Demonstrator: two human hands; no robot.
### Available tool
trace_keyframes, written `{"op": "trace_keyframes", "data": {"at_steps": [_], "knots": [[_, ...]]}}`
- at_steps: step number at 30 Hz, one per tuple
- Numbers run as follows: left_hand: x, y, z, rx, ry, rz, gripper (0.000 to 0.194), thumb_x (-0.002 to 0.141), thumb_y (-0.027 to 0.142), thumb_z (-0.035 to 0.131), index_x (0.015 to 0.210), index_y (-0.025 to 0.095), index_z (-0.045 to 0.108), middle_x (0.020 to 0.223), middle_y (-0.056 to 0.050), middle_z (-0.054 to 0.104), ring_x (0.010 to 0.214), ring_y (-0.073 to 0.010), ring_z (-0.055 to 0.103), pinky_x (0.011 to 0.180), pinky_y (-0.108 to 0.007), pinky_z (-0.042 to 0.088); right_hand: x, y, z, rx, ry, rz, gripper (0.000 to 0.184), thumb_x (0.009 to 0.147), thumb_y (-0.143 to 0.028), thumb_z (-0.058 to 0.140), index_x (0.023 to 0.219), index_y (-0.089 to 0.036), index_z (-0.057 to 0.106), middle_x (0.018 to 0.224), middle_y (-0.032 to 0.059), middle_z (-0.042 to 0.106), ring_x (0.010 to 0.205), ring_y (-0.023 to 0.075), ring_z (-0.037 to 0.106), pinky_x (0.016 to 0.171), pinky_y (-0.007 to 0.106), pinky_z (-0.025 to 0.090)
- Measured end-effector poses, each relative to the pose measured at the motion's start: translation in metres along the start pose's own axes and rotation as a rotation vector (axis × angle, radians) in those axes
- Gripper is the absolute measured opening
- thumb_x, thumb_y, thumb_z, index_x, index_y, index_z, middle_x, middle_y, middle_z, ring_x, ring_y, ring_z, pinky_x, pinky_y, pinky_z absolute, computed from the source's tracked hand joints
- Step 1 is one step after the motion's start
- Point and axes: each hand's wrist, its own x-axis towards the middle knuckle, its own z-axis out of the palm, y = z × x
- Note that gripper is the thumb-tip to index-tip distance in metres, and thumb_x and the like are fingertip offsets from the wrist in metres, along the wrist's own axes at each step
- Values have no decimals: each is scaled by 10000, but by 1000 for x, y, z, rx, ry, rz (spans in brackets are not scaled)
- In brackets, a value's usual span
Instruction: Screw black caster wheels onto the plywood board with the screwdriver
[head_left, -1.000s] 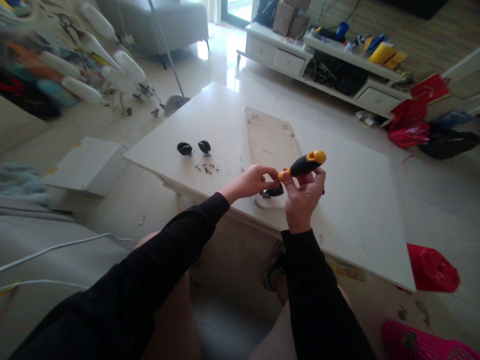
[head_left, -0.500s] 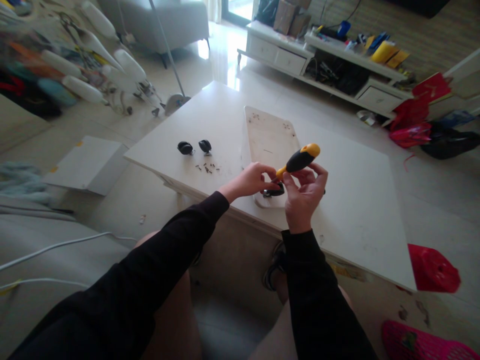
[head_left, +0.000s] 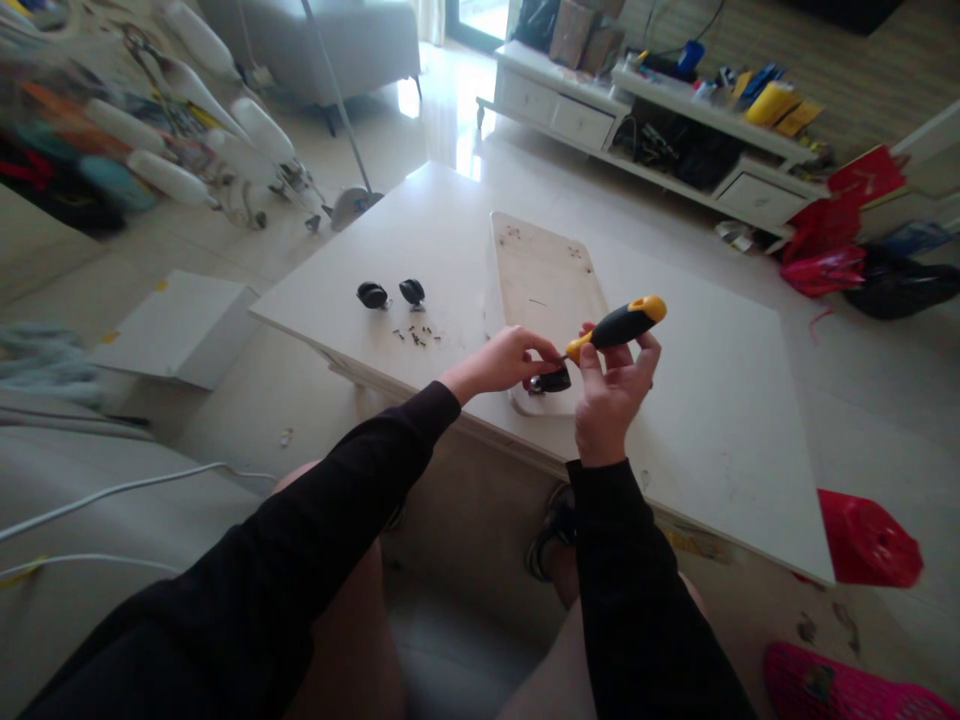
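My right hand (head_left: 611,390) is closed around a screwdriver (head_left: 626,322) with a yellow and black handle, tilted so its tip points down to the left. At that tip, my left hand (head_left: 517,358) has thumb and fingers pinched together; whatever is between them is too small to make out. Just below the fingers, a black caster wheel (head_left: 555,379) with a shiny metal fitting is at the near end of a pale board (head_left: 536,270). The board lies flat, with groups of small holes at its far corners. Two more casters (head_left: 371,295) and several loose screws (head_left: 416,336) lie to the left.
The white table (head_left: 720,400) extends to both sides of the board. A white box (head_left: 176,330) is on the floor at left, and a red stool (head_left: 870,540) stands beyond the right edge. Past the table are a low TV cabinet (head_left: 555,105) and a grey sofa (head_left: 352,50).
The screwdriver handle has swung right and lower, leaning further over. My right hand shifted slightly right with it, and my left hand stays near the caster.
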Motion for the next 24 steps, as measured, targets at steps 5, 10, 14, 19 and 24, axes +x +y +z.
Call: {"op": "trace_keyframes", "data": {"at_steps": [5,10,14,19,24], "knots": [[0,-1,3,62,102,34,18,854,126,825,849,131,808,772,-17,777,508,-49,567,538,-197,451,0,2,1,-17,-2,-27,674,778,-317,869,1305,-353,451,1217,5,672,1061,167,751,898,355,662],[-1,1,3,64,115,31,76,830,154,861,880,130,811,825,-31,799,510,-44,564,528,-189,443,1,4,-1,-34,40,9,637,803,-350,850,1300,-339,452,1051,-20,709,973,166,735,895,375,657],[-2,4,0,40,53,-1,73,900,138,772,949,121,823,785,-32,783,492,-60,585,517,-198,460,0,2,0,28,-28,31,551,880,-377,766,1322,-321,442,1158,34,747,1064,186,749,939,397,642],[-3,6,1,94,122,39,34,841,102,832,849,111,800,765,-12,767,489,-27,537,523,-173,421,0,1,2,-45,48,4,666,761,-317,879,1273,-336,454,1170,-13,657,1022,156,764,913,354,644],[-3,7,2,68,71,-15,106,903,165,782,982,120,835,689,1,730,470,-54,536,502,-191,412,-1,2,1,6,-11,6,560,878,-296,765,1343,-316,453,1136,18,755,1051,167,767,888,352,648]]}}
